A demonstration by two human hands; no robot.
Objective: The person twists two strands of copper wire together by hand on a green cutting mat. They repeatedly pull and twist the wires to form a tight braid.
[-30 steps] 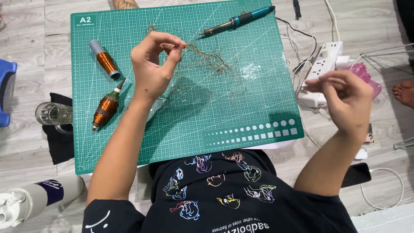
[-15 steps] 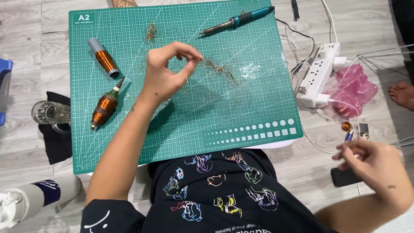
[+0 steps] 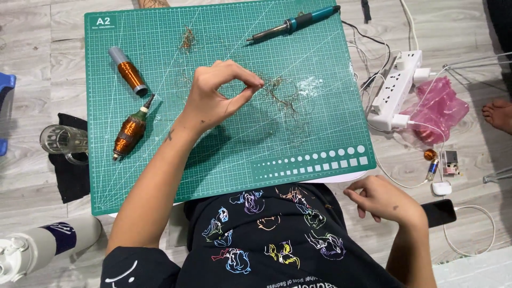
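Pinching wire tangle [image 3: 280, 92] at left hand [image 3: 216, 98] fingertips.

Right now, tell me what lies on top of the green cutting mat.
On the green cutting mat lie two copper wire coils, a soldering iron and tangled wire scraps. The left hand pinches fine wire above it; what lies beneath the hand and forearm is hidden.

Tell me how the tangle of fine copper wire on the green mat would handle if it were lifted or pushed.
The wire tangle looks hair-thin and loose, so it would probably flop and sag rather than hold shape. It seems very light, likely to drag along when the left hand, pinching a strand, moves. Its strands may snag and kink easily on the cutting mat.
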